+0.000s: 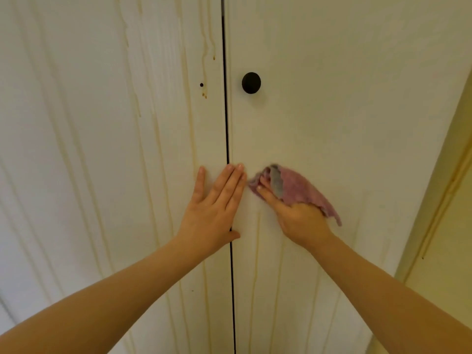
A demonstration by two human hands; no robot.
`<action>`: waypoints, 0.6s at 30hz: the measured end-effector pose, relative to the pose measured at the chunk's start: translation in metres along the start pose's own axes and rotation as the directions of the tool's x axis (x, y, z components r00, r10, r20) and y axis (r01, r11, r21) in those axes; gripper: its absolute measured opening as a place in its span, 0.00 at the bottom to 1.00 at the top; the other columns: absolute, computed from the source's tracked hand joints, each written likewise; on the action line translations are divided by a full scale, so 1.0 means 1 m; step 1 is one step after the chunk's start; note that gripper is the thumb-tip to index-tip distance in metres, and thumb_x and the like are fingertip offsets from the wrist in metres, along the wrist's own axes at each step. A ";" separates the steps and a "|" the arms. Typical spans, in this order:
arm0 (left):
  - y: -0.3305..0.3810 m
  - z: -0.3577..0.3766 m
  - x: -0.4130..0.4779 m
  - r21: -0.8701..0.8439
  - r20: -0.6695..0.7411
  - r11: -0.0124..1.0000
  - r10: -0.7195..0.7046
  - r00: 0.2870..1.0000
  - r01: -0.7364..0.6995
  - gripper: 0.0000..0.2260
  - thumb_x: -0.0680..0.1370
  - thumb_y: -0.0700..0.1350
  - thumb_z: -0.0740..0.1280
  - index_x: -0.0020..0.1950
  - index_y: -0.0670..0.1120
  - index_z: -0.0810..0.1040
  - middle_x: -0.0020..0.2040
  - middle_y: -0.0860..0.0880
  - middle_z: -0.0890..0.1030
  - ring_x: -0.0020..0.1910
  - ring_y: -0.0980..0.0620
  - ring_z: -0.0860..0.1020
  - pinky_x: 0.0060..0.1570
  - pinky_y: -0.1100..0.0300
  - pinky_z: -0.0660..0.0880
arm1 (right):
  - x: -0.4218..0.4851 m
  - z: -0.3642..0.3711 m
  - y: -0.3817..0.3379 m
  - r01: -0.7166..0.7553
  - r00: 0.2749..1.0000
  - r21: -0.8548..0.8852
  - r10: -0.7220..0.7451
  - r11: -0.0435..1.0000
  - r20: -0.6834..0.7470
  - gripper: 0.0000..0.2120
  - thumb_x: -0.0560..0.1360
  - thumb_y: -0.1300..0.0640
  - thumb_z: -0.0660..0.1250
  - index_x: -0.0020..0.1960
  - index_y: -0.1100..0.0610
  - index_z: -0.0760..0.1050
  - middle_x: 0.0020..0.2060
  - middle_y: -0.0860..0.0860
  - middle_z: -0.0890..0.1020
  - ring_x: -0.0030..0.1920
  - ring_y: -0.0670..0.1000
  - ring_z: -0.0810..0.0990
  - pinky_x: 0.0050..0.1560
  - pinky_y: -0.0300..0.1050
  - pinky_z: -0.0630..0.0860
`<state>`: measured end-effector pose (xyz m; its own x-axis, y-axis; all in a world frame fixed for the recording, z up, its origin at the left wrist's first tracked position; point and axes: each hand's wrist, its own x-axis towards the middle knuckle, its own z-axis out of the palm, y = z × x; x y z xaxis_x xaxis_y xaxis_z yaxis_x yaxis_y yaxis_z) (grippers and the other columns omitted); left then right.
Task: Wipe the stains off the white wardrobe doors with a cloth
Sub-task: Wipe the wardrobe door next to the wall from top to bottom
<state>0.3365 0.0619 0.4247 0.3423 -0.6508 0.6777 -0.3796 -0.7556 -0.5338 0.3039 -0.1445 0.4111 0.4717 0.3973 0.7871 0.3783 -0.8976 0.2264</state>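
White wardrobe doors filled my view. The left door carried yellowish stains running as long vertical drips; the right door looked cleaner, with a black knob near its inner edge. My left hand lay flat, fingers straight, across the gap between the doors. My right hand held the cloth against the right door just beside that gap, below the knob, fingers wrapped in it and thumb on its edge. The heaviest drips lay left of the cloth, beyond the gap and upward. My bare left hand was nearer them, so I judged the right must cross over.
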 end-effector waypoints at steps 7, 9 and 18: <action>0.005 0.002 -0.005 0.004 -0.010 1.000 -0.027 1.000 0.027 0.60 0.54 0.61 0.79 0.75 0.36 0.53 0.75 0.42 0.55 0.74 0.44 0.55 0.70 0.36 0.42 | -0.039 0.012 -0.023 -0.009 0.945 -0.109 0.044 0.994 0.324 0.15 0.81 0.46 0.50 0.67 0.35 0.61 0.68 0.37 0.64 0.67 0.34 0.60 0.71 0.45 0.57; 0.008 0.004 -0.010 0.006 -0.001 1.000 -0.029 1.000 0.029 0.60 0.54 0.60 0.79 0.75 0.36 0.53 0.75 0.42 0.55 0.74 0.44 0.55 0.70 0.37 0.42 | -0.045 0.008 -0.017 -0.017 0.912 -0.029 0.028 0.999 0.410 0.24 0.74 0.31 0.48 0.68 0.36 0.63 0.68 0.38 0.65 0.67 0.36 0.63 0.71 0.45 0.59; 0.019 0.008 -0.016 0.029 -0.001 0.998 -0.059 0.998 0.059 0.58 0.54 0.59 0.80 0.74 0.36 0.55 0.75 0.42 0.55 0.74 0.44 0.55 0.70 0.37 0.42 | -0.053 0.027 -0.007 0.024 0.968 -0.099 0.002 0.995 0.251 0.21 0.82 0.58 0.41 0.72 0.51 0.59 0.65 0.46 0.74 0.62 0.47 0.73 0.60 0.39 0.70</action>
<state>0.3307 0.0571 0.4000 0.3632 -0.6051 0.7085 -0.3336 -0.7945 -0.5075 0.2978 -0.1545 0.3520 0.6574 0.4307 0.6183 0.3085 -0.9025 0.3007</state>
